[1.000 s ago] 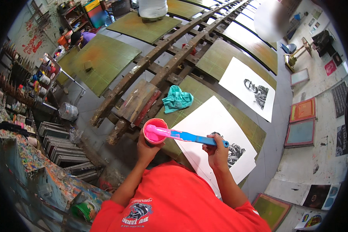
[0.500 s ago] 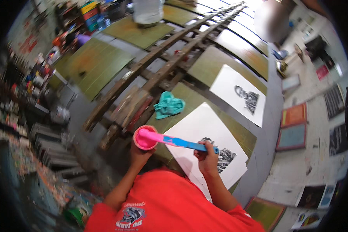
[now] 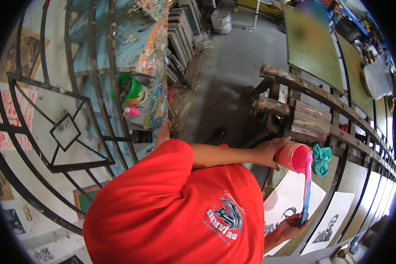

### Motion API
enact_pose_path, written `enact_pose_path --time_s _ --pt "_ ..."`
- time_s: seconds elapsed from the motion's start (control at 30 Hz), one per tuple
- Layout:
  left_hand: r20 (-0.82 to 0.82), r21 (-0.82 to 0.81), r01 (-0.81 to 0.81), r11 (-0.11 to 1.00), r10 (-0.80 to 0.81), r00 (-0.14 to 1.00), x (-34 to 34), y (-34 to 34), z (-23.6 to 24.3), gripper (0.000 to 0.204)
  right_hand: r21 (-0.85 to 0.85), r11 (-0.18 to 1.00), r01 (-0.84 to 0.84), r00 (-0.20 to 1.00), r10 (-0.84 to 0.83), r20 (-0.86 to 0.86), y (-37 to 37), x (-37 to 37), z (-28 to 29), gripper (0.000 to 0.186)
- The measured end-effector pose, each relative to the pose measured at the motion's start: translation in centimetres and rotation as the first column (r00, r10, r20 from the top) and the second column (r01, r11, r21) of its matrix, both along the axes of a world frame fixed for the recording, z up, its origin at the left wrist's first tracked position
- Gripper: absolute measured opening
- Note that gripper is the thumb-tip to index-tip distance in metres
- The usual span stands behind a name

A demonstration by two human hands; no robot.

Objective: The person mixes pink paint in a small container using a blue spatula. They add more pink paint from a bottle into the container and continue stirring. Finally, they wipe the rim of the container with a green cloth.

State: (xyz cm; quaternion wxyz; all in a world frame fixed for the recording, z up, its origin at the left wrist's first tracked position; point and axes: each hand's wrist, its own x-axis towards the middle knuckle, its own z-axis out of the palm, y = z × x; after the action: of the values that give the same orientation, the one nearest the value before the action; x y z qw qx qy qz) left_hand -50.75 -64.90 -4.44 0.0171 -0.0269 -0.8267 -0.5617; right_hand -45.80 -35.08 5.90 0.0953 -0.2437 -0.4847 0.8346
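Note:
My left hand (image 3: pixel 270 152) is wrapped round a tub of pink ink (image 3: pixel 287 154), which is tilted with its mouth toward the right. In my right hand (image 3: pixel 291 226) is the handle of a blue spatula (image 3: pixel 307 193). The spatula's far end is coated pink and lies at the tub's mouth; whether it touches the rim I cannot tell. Beneath the hands, a white sheet with a black printed picture (image 3: pixel 297 187) lies on a green board. A crumpled teal cloth (image 3: pixel 321 160) sits just beyond the tub.
A second printed sheet (image 3: pixel 330 224) lies farther right. A worn wooden rail frame (image 3: pixel 312 88) runs between green boards (image 3: pixel 310 48). To the left stand a black metal grille (image 3: pixel 92 105), a paint-stained shelf with a green bucket (image 3: pixel 138 94), and stacked frames (image 3: pixel 179 39).
My view has swung to the left, so the hands and boards now appear at the right. Both hands keep hold of the tub and the spatula.

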Motion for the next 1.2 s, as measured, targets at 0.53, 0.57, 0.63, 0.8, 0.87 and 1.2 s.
enact_pose_path --time_s 0.53,0.57,0.63,0.8,0.87,1.2 --pt "0.362 0.034 -0.405 0.914 0.367 0.857 21.0 -10.8 -11.4 0.093 -0.049 0.998 -0.035 0.999 0.035 0.008 2.7 -2.5 -1.4 0.029" --pt "0.351 0.129 -0.475 0.871 0.407 0.843 22.8 -11.2 -14.0 0.092 -0.04 0.999 -0.005 1.0 0.006 0.012 2.8 -2.2 -1.5 0.029" --pt "0.523 0.081 -0.578 0.812 0.459 0.718 24.7 -12.7 -13.6 0.093 -0.072 0.997 0.034 0.999 -0.033 0.015 2.3 -1.8 -1.4 0.03" --pt "0.694 -0.254 -0.437 0.863 0.477 0.539 30.3 -17.0 -16.4 0.091 -0.098 0.995 -0.011 1.0 0.013 0.017 1.7 -1.2 -1.1 0.035" --pt "0.711 -0.312 -0.372 0.874 0.475 0.518 31.5 -18.2 -16.7 0.091 -0.07 0.997 0.023 1.0 -0.024 -0.016 1.5 -1.3 -1.5 0.035" --pt "0.714 -0.195 -0.361 0.912 0.385 0.586 28.4 -22.9 -17.0 0.08 -0.092 0.987 0.129 0.99 -0.134 -0.049 -0.1 0.6 -0.1 0.029"
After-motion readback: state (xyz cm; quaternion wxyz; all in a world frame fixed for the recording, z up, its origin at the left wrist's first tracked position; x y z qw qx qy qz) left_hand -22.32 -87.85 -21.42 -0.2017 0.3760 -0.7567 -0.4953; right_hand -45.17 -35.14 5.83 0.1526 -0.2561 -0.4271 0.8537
